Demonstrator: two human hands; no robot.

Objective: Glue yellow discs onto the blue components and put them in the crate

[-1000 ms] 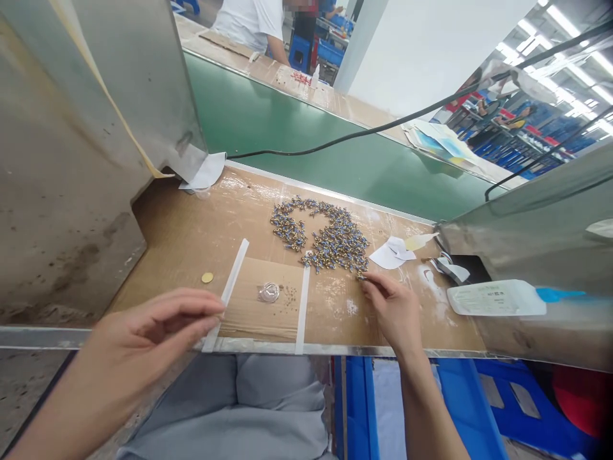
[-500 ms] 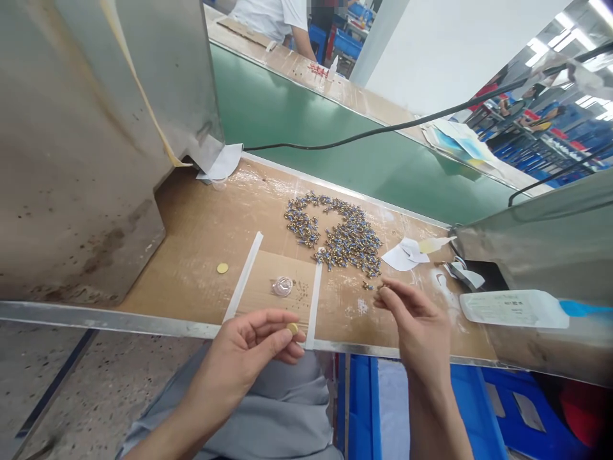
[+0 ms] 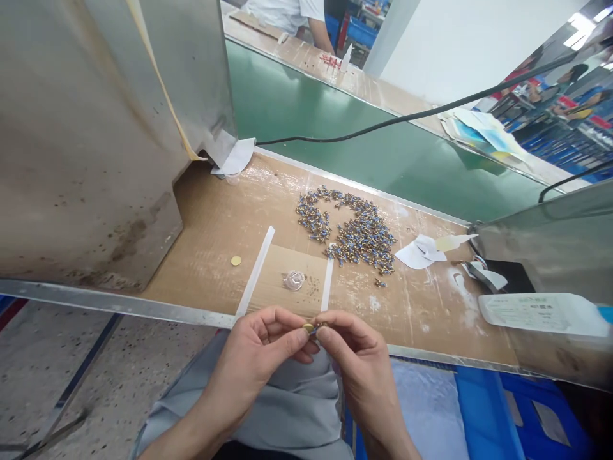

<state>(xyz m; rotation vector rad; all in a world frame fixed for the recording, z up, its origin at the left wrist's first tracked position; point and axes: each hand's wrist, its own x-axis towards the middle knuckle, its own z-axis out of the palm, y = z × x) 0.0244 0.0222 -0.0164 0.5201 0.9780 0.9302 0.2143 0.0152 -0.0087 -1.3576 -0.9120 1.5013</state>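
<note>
Between the fingertips of my left hand [image 3: 268, 345] is a small yellow disc [image 3: 307, 327]. My right hand [image 3: 359, 354] is closed in a pinch on a small blue and brass-coloured metal piece [image 3: 316, 329], held right beside the disc; whether the two touch I cannot tell. Beyond my hands, a heap of similar blue and brass pieces [image 3: 366, 233] spreads over the brown table [image 3: 215, 223], with a few lying apart at its near side. A small clear round container [image 3: 294, 280] sits between two white tape strips, with tiny specks beside it. Another yellow disc [image 3: 236, 260] lies to the left.
A metal housing [image 3: 96, 140] closes off the left. On the right lie white paper pieces [image 3: 419, 251], a pointed applicator [image 3: 454, 242] and a white plastic bottle [image 3: 541, 313]. A black cable [image 3: 345, 137] crosses before the green panel [image 3: 297, 96]. A person [image 3: 287, 16] sits behind it.
My right hand has come left and toward me from beside the heap, bringing a small metal piece to the disc in my left hand. The view has shifted slightly.
</note>
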